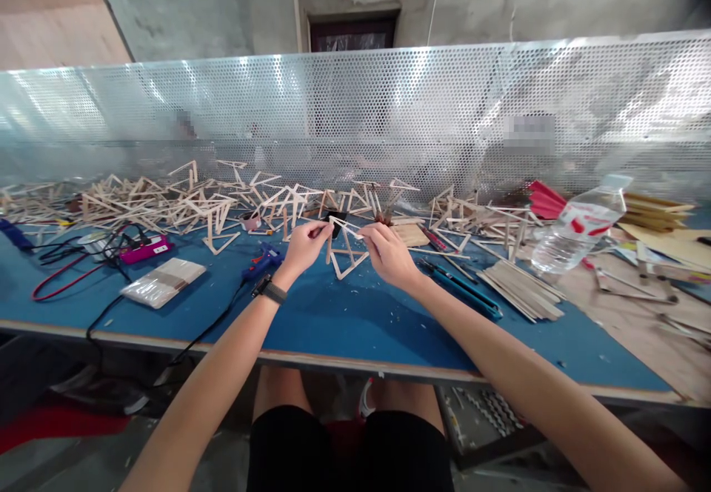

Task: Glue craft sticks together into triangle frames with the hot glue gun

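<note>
A small frame of thin wooden sticks [341, 273] is between my hands above the blue tabletop, its triangular lower part hanging toward me. My left hand [304, 249], with a dark watch on the wrist, pinches the frame's upper left corner. At the upper right end, the fingers of my right hand [389, 253] are closed on the frame's top stick. A blue glue gun [265, 261] lies just left of my left hand. Behind the frame is a small black piece [335, 224], partly covered by the sticks.
Many stick frames [149, 207] are heaped along the perforated metal screen [355, 107]. Loose sticks [522, 288], a teal cutter [464, 290] and a plastic bottle [581, 225] lie right. Left are a wrapped stick pack [164, 282], a purple power strip [145, 249] and cables.
</note>
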